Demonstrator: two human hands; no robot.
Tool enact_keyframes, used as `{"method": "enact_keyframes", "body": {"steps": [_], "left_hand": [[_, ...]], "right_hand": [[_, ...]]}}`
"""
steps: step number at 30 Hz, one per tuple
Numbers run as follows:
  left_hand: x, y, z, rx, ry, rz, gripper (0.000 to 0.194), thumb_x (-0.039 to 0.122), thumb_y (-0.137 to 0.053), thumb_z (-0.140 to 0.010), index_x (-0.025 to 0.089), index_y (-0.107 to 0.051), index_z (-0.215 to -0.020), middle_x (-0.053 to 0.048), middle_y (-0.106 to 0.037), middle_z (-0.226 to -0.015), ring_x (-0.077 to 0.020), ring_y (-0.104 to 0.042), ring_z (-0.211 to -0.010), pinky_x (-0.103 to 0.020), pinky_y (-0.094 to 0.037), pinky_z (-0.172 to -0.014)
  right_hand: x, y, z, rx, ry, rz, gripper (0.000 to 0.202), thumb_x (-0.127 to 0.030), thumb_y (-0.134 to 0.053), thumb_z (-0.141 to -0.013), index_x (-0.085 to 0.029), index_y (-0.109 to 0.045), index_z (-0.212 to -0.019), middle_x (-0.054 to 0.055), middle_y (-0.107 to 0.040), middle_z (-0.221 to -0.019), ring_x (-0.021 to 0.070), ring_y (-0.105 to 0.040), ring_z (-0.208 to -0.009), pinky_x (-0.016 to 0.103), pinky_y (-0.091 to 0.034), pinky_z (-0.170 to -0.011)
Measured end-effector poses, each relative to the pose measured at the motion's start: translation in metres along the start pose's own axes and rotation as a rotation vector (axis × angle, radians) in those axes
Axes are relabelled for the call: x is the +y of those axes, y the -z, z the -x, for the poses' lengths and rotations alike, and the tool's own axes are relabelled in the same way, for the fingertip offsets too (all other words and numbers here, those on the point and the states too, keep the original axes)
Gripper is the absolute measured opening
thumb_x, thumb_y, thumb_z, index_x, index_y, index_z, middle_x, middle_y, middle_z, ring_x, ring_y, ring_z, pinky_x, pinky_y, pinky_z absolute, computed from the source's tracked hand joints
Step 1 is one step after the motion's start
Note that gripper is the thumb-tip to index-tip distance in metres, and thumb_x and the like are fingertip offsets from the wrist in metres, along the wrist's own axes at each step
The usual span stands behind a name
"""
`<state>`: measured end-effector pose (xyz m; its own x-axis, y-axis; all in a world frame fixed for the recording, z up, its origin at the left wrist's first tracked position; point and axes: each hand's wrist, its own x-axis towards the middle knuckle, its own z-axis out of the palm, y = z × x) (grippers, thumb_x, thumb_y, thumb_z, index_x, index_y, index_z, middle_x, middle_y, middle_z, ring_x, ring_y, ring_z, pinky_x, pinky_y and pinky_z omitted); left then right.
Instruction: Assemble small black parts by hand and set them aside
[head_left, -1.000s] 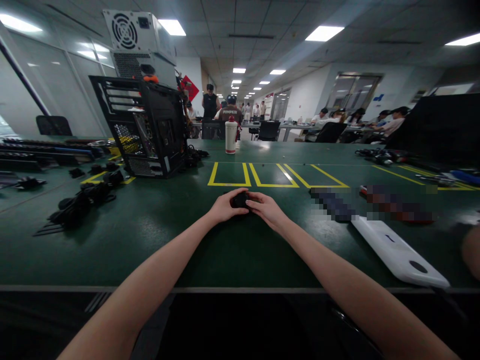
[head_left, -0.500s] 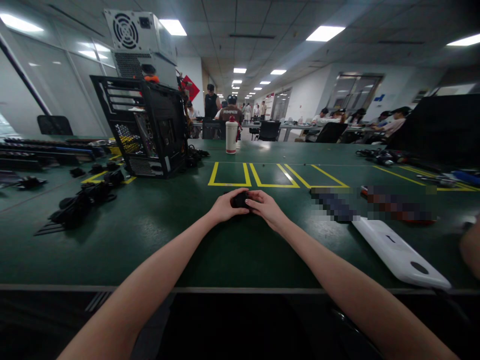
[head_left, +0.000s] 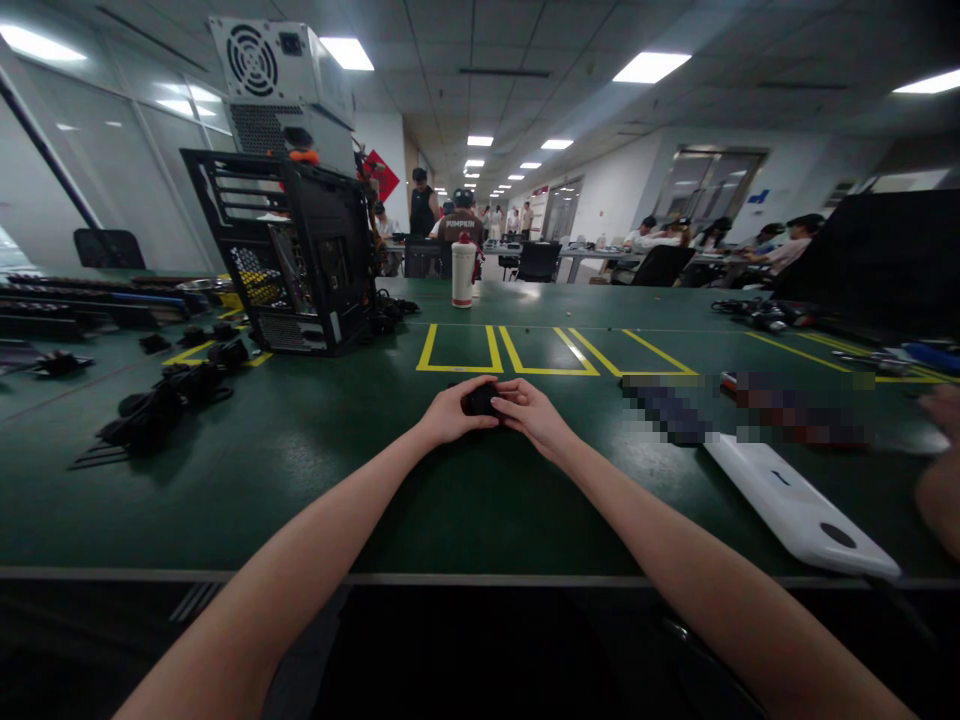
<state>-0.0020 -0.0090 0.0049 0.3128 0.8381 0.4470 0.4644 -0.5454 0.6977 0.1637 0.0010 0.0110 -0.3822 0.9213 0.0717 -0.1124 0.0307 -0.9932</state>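
A small black object [head_left: 480,400] sits between my two hands, just above or on the green table [head_left: 480,510]; its exact kind cannot be made out. My left hand [head_left: 454,410] wraps its left side, thumb below and fingers over the top. From the right, my right hand [head_left: 528,412] pinches it with thumb and fingertips. The fingers of both hands nearly meet around it, so most of its surface is hidden. Just beyond the hands, yellow tape outlines [head_left: 459,369] mark the tabletop.
An open black computer case [head_left: 315,260] with a power supply [head_left: 262,60] on top stands at left. Black coiled cables [head_left: 154,410] lie nearer. A white bottle [head_left: 462,275] stands behind. At right lie a white device [head_left: 795,500] and another person's hand [head_left: 941,480].
My hands and the black object stay almost in place. At the right edge, the other person's hand has come further into view.
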Motion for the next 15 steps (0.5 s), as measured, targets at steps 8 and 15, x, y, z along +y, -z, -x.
{"method": "enact_keyframes", "body": {"steps": [8,15], "left_hand": [[-0.001,-0.0004,-0.0004,0.001,-0.034,0.007,0.064,0.03,-0.068,-0.061,0.022,-0.044,-0.119,-0.005,-0.051,-0.121,-0.0205,-0.046,-0.113,-0.036,-0.034,-0.098],[0.0027,0.0012,0.0006,0.001,-0.013,-0.014,0.063,0.031,-0.067,-0.061,0.023,-0.044,-0.119,-0.004,-0.052,-0.119,-0.021,-0.048,-0.11,-0.037,-0.035,-0.096]], "right_hand": [[0.0049,0.0051,-0.0053,-0.041,0.028,0.007,0.037,-0.018,-0.066,-0.059,-0.022,-0.056,-0.094,0.002,-0.055,-0.1,0.0147,-0.053,-0.091,0.034,-0.041,-0.084],[0.0048,0.0017,-0.0019,-0.006,0.017,-0.012,0.028,-0.027,-0.065,-0.062,-0.023,-0.054,-0.088,0.001,-0.057,-0.093,0.0151,-0.054,-0.092,0.034,-0.044,-0.081]]}}
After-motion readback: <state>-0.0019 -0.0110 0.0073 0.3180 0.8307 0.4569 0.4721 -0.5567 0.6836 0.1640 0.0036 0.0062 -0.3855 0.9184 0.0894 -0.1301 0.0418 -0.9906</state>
